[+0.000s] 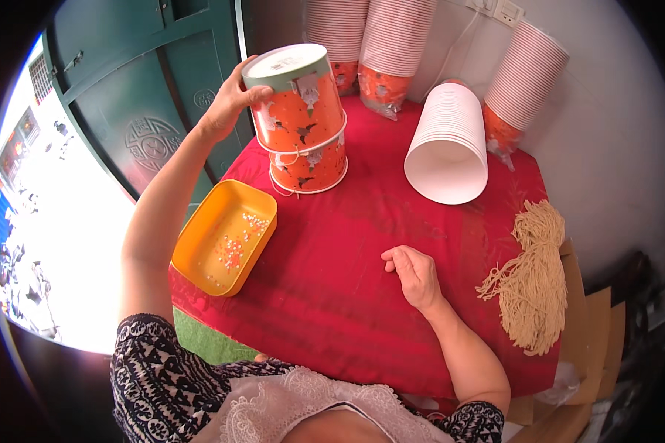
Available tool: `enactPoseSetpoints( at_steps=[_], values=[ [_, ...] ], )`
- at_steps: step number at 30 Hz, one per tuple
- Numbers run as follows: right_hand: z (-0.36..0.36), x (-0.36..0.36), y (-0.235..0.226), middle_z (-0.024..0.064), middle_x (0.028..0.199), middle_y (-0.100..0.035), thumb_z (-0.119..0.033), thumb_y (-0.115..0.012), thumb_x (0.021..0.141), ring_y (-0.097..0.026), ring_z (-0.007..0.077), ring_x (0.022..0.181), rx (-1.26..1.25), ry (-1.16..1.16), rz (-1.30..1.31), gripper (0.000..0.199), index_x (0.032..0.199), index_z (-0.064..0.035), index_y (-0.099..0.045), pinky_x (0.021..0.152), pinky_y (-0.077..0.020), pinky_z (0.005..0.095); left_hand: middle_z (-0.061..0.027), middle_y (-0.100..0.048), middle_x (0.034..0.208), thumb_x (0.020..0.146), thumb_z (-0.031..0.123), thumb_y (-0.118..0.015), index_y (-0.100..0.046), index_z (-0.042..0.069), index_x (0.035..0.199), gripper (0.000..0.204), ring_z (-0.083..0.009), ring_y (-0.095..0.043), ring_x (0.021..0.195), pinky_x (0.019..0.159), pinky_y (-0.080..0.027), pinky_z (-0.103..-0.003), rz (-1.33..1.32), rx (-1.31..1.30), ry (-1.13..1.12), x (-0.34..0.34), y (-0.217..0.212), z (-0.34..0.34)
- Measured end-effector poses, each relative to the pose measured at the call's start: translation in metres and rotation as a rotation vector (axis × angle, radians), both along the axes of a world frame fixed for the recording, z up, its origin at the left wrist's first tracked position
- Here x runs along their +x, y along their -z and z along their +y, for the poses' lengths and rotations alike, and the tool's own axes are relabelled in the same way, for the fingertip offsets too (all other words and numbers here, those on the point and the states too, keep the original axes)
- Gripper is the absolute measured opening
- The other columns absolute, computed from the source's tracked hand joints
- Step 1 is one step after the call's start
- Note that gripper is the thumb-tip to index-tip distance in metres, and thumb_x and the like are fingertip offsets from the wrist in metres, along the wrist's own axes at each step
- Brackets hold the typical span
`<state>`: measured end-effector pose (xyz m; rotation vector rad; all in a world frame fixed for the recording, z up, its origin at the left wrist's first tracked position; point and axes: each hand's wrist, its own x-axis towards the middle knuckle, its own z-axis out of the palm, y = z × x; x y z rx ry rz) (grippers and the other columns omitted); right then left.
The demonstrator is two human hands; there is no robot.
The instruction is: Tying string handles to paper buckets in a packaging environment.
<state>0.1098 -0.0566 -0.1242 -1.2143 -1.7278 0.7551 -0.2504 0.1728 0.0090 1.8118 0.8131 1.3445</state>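
Lace collar: is lying, 6 o'clock.
Left hand: is gripping top orange bucket, 11 o'clock.
Right hand: is making a fist, 4 o'clock; can't tell if empty.

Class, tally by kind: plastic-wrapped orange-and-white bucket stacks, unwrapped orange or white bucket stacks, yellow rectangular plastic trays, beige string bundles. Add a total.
Plastic-wrapped bucket stacks: 3
Unwrapped bucket stacks: 2
Yellow rectangular tray: 1
Beige string bundle: 1
Total: 7
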Motion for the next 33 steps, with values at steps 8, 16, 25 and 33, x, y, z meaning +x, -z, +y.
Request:
enactPoseSetpoints(
  at_steps=[8,16,25,33],
  values=[
    [-0.001,-0.002,-0.002,0.0090,0.074,-0.064,-0.029,-0.046,0.103,-0.062,0.0154,0.072,-0.016,0.005,0.022,0.041,0.093,0.0046,-0.066,0.067,-0.0486,0.0280,-0.0214,-0.043,0.144,0.064,0.040,-0.091,-0.017,-0.003,0.152,0.123,-0.0312,-0.039,0.137,0.116,-0.028,-0.038,0.046,-0.004,-0.017,0.010,0.008,-0.001],
    [-0.002,-0.001,-0.006,0.0092,0.073,-0.064,-0.028,-0.045,0.103,-0.062,0.0153,0.071,-0.035,0.017,-0.012,0.040,0.093,0.0043,-0.067,0.065,-0.0483,0.0282,-0.0203,-0.044,0.144,0.061,0.040,-0.092,-0.019,0.003,0.154,0.124,-0.0317,-0.039,0.137,0.117,-0.028,-0.040,0.116,-0.035,0.014,0.009,0.014,-0.002],
    [-0.001,-0.002,-0.007,0.0099,0.073,-0.065,-0.026,-0.045,0.103,-0.062,0.0160,0.071,-0.027,0.013,-0.013,0.039,0.093,0.0046,-0.067,0.066,-0.0488,0.0288,-0.0201,-0.044,0.144,0.061,0.036,-0.091,-0.023,0.003,0.153,0.119,-0.0314,-0.039,0.138,0.118,-0.026,-0.040,0.159,-0.105,0.077,0.007,0.013,0.001],
    [-0.001,-0.002,-0.006,0.0085,0.072,-0.063,-0.025,-0.045,0.103,-0.056,0.0129,0.064,0.002,0.005,-0.019,0.038,0.093,0.0043,-0.067,0.061,-0.0454,0.0270,-0.0198,-0.046,0.143,0.070,0.030,-0.079,-0.025,0.003,0.152,0.102,-0.0304,-0.044,0.133,0.114,-0.033,-0.041,0.249,-0.170,0.160,0.003,0.011,0.010]
  ],
)
